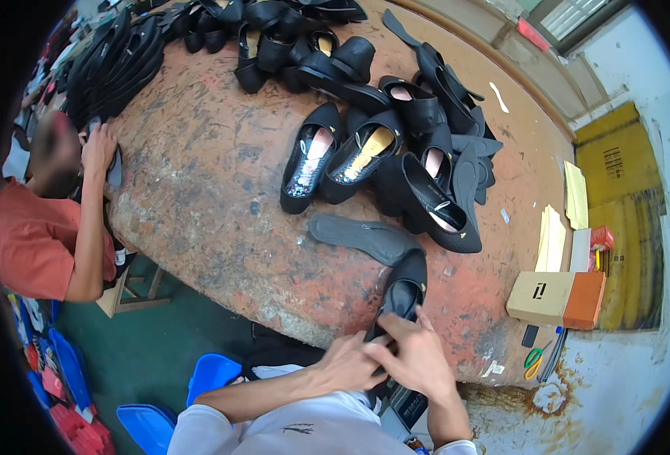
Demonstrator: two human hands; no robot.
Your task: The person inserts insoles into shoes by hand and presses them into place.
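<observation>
A black flat shoe [408, 282] points away from me at the table's near edge, its toe touching a loose grey sole [365, 236]. My left hand [350, 362] is closed round the heel end from the left. My right hand [420, 356] lies over the shoe's back opening, with curled fingers at its rim and a finger along the right side. The heel is mostly hidden behind both hands. Just beyond the sole stand two more black flats, one with a pink insole label [316, 148] and one with a gold insole label [371, 152].
A heap of black shoes and soles [441, 167] spreads over the table [221, 182], with more along the far side. At right are a tan and orange box [555, 298], green and yellow scissors [533, 364] and papers. A co-worker in a red shirt [39, 235] sits at left.
</observation>
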